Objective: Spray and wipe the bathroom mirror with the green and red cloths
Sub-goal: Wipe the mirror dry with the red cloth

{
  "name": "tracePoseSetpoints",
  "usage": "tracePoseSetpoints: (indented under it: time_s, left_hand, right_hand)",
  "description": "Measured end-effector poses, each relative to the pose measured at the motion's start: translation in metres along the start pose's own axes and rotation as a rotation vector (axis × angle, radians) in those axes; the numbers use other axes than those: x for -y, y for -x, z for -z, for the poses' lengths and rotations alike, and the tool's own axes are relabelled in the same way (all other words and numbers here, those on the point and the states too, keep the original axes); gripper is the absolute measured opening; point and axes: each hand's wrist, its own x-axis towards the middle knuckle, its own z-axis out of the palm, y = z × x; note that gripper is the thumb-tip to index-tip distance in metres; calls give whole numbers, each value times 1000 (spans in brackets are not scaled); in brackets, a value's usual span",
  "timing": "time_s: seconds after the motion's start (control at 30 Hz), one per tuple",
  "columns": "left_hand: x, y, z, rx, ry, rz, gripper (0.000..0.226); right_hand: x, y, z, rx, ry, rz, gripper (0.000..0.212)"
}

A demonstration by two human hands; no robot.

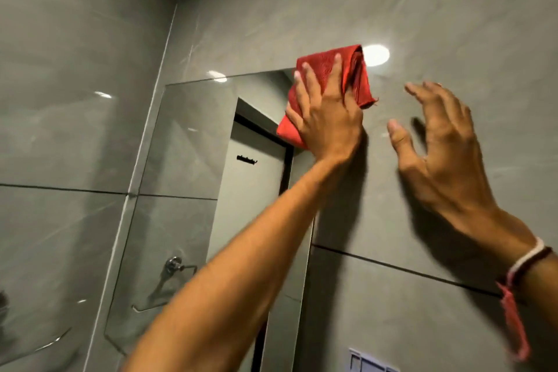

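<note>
Head view: your left hand (324, 112) is stretched up, palm flat, fingers spread, pressing the folded red cloth (332, 93) on the mirror's (193, 145) top right corner; the cloth laps onto the grey wall tile (422, 9). Your right hand (440, 154) is raised beside it, fingers splayed, empty, near the tile. The cloth looks bunched, with a frayed edge.

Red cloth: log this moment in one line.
left hand presses red cloth on mirror top-right corner | right hand open, empty, by tiled wall
</note>
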Motion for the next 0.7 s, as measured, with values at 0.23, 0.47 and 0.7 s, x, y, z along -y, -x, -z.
tracePoseSetpoints:
  time_s: [0.23, 0.47, 0.7]
  left_hand:
    - [133, 25, 42, -1, -214, -388, 55]
    - [307, 82, 125, 31, -352, 67, 65]
    - [411, 217, 166, -225, -222, 849, 59]
  right_hand:
    - [29, 43, -35, 335, 519, 252, 73]
    - [0, 53, -87, 7, 609, 325, 80]
    - [-46, 49, -134, -4, 632, 310, 88]
